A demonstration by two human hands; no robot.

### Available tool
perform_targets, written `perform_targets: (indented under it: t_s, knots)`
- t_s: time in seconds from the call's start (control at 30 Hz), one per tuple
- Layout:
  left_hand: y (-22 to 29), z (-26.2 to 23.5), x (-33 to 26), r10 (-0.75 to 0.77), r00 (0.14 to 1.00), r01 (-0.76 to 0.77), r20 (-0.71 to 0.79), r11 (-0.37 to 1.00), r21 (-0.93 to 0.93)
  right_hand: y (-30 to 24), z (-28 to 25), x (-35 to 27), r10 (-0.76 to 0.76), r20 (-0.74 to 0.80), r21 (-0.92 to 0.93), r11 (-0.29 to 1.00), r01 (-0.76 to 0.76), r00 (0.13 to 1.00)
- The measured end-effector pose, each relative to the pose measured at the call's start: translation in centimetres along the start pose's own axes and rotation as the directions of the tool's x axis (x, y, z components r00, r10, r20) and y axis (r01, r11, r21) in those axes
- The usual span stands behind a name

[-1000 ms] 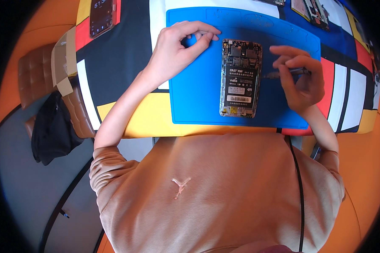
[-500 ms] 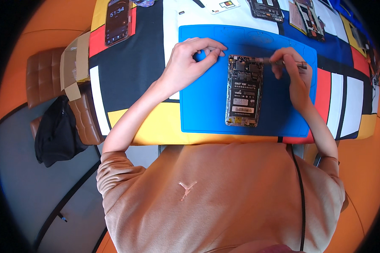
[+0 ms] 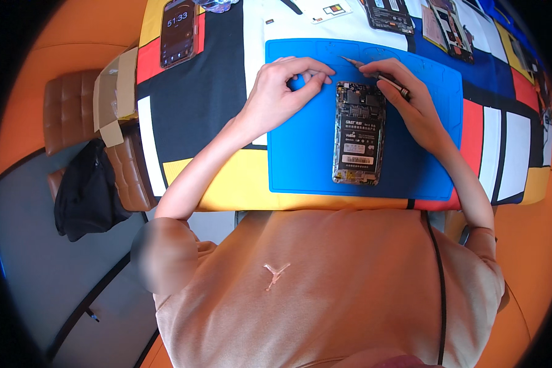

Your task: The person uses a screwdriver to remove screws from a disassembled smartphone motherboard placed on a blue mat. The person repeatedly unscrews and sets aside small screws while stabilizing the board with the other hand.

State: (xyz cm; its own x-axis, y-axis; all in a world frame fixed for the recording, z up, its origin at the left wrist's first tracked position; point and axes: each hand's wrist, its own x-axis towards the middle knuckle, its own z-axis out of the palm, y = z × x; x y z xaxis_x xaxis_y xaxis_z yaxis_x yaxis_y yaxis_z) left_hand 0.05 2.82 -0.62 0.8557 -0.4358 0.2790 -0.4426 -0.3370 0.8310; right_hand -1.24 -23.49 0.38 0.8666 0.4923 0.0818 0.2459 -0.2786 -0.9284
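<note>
An opened smartphone (image 3: 359, 132) lies on the blue work mat (image 3: 300, 165), its circuit board at the far end and its black battery below. My right hand (image 3: 405, 98) grips a slim pen-shaped tool with a pointed metal tip (image 3: 352, 62). The tip points left and away, over the mat just beyond the phone's far edge. On the mat's left side rests my left hand (image 3: 285, 89), fingers curled, thumb and forefinger closed together near the phone's upper left corner. Whether anything small sits between those fingertips is hidden.
A lit phone (image 3: 178, 34) lies at the far left of the patterned tablecloth. Beyond the mat are a white card (image 3: 331, 10), another opened phone (image 3: 389, 15) and phone parts (image 3: 451, 30). A cardboard box (image 3: 115, 95) stands left of the table.
My right hand has shifted left and the pointed tool has swung from over the phone's upper right to beyond its far edge. My left hand stays at nearly the same spot.
</note>
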Motion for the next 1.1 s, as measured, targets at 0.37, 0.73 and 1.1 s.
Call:
perform_targets:
  t_s: [0.37,0.73,1.1]
  knots:
    - [0.5,-0.6,0.0,-0.074,0.993,0.068,0.091,0.996,0.061,1.1,-1.9,-0.6,0.081,-0.043,0.222,0.973,-0.070,0.996]
    - [0.6,-0.3,0.1,0.061,0.988,-0.090,0.143,0.975,0.205,1.0,-0.9,-0.9,0.029,0.036,0.330,0.943,-0.039,0.999]
    - [-0.1,0.0,0.0,0.102,0.990,-0.115,0.098,0.984,0.135,0.8,-0.7,-0.9,0.052,0.078,0.275,0.959,-0.072,0.996]
